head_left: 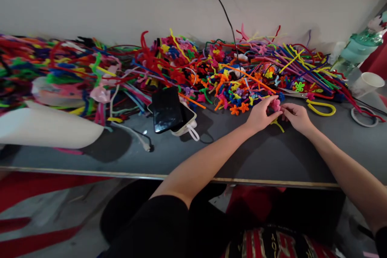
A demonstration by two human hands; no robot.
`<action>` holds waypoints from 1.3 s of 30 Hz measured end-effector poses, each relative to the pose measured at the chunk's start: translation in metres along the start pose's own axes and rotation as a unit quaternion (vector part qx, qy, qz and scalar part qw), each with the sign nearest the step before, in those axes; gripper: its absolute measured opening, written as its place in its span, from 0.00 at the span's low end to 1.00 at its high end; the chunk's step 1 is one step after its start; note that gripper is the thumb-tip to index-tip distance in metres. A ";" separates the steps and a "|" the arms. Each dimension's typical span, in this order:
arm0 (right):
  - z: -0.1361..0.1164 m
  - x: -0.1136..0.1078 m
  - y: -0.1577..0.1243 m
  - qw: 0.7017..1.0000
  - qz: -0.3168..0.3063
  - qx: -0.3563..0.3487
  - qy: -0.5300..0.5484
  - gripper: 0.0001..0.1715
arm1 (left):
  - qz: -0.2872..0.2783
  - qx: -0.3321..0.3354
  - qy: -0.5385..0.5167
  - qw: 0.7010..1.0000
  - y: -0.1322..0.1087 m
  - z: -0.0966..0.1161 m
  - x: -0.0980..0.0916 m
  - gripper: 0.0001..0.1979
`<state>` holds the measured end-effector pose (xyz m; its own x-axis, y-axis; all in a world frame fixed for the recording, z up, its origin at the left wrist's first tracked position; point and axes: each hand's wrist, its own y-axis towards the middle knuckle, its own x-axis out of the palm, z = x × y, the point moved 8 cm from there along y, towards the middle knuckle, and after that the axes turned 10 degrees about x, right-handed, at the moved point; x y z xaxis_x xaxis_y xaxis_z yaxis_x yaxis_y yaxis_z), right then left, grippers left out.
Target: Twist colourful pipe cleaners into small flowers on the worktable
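Note:
My left hand [260,115] and my right hand [296,117] meet over the dark grey table [242,153], fingers pinched together. Between them sits a small pink pipe-cleaner flower [275,105] with a yellow stem [278,124] trailing toward me. Both hands grip it, the left on the pink head, the right just beside it. Right behind my hands lie several finished little flowers [238,109] in orange, yellow and blue.
A long heap of coloured pipe cleaners [121,64] runs along the back wall. A black phone [165,109] rests on a white power bank. Yellow-handled scissors [320,107], a tape ring [364,116], a paper cup [367,82] and a bottle [356,50] are at the right. White rolled sheet [45,127] at left.

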<state>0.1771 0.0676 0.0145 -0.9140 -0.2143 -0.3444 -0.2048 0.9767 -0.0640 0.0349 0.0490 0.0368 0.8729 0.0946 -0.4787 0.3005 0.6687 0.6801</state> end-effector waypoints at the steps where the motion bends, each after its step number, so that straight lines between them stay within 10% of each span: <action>1: -0.001 0.001 0.000 1.000 -0.007 -0.004 -0.014 0.19 | 0.000 -0.001 0.007 1.000 0.000 0.000 -0.001 0.22; 10: -0.001 0.010 0.004 0.996 -0.076 -0.018 -0.036 0.18 | -0.021 0.015 0.009 1.000 -0.002 0.003 -0.002 0.16; 18: 0.000 0.008 0.007 0.993 -0.089 0.008 0.073 0.26 | 0.000 -0.020 -0.059 0.998 -0.004 -0.012 0.000 0.41; 30: -0.003 0.008 0.003 0.998 -0.056 -0.026 0.008 0.23 | 0.034 -0.065 -0.119 0.990 0.001 0.000 -0.010 0.24; 39: -0.015 0.008 -0.004 0.992 -0.017 -0.082 -0.096 0.17 | 0.040 -0.148 -0.251 0.956 -0.003 -0.033 0.005 0.22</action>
<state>0.1655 0.0617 0.0264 -0.8250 -0.2263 -0.5179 -0.3038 0.9502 0.0688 0.0262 0.0720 0.0143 0.9853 -0.1617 -0.0549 0.1680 0.8606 0.4808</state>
